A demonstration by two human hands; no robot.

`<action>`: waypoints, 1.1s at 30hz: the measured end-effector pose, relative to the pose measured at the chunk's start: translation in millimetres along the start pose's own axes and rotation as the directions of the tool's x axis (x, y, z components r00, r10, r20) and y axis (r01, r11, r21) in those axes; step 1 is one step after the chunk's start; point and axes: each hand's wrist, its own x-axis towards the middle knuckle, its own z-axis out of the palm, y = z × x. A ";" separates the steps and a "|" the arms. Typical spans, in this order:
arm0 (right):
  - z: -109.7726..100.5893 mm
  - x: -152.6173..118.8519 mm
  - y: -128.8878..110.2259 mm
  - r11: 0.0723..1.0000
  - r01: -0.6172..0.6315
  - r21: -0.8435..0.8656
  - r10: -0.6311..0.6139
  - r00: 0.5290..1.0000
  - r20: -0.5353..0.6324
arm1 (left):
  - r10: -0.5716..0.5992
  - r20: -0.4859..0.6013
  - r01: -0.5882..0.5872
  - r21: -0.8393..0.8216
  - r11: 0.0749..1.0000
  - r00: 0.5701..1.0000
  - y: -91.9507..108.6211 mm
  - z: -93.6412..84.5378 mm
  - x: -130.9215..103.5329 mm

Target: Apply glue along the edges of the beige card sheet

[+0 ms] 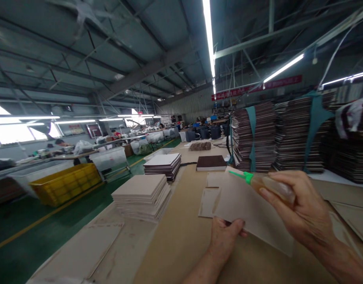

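My right hand (302, 209) is wrapped round a translucent glue bottle (274, 188) with amber contents. The bottle lies nearly level, its green nozzle (243, 176) pointing left over the far edge of a beige sheet (249, 209). With thumb and fingers, my left hand (225, 236) pinches the near left edge of that sheet, which is tilted above the brown table surface (175, 236). Under its left side lie smaller pale pieces (208, 201), partly covered. Whether glue is leaving the nozzle is too small to tell.
A stack of beige boards (143, 193) stands left, with a white-topped stack (162, 161) behind it. A dark board stack (211, 162) lies ahead. Tall dark stacks (254, 138) tied with teal cloth rise at right. A yellow bin (67, 183) is on the floor. People sit far left.
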 end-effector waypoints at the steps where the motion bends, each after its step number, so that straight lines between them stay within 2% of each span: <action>1: 0.3 1.1 2.4 1.000 0.003 -0.010 -0.003 1.000 -0.010 | 0.001 0.007 -0.001 -0.001 1.000 1.000 -0.4 -0.2 0.1; 4: 0.2 2.6 6.3 0.999 0.023 -0.027 -0.024 1.000 -0.015 | 0.008 0.023 -0.008 0.003 1.000 1.000 -2.2 -1.1 -0.3; 8: -2.6 4.9 6.2 0.998 0.061 0.016 -0.062 0.996 0.057 | 0.018 0.034 -0.019 0.015 1.000 0.999 -2.3 -1.1 -1.4; 13: -4.9 7.8 7.4 0.998 0.068 -0.016 -0.067 0.997 0.034 | 0.000 0.015 0.000 0.053 0.999 1.000 1.5 0.2 -2.2; 17: -4.9 6.7 7.6 0.995 0.086 0.053 -0.091 0.989 0.113 | -0.004 0.009 0.003 0.050 0.999 1.000 1.7 0.3 -1.9; 21: -4.7 6.8 7.0 0.998 0.068 0.000 -0.068 0.997 0.040 | -0.007 0.015 0.006 0.052 0.999 1.000 0.4 0.2 -1.3; 25: -5.1 8.3 5.7 0.994 0.096 0.062 -0.102 0.988 0.117 | -0.006 0.036 0.004 0.052 0.999 0.999 0.1 -0.8 -2.0; 29: -6.2 8.6 6.6 0.998 0.055 -0.009 -0.055 0.997 0.046 | -0.004 0.030 0.002 0.069 0.998 1.000 0.6 -1.6 -2.9; 33: -6.4 7.5 8.5 0.996 0.059 0.068 -0.067 0.989 0.131 | 0.010 0.031 -0.012 0.052 0.999 0.999 2.4 -0.7 -2.7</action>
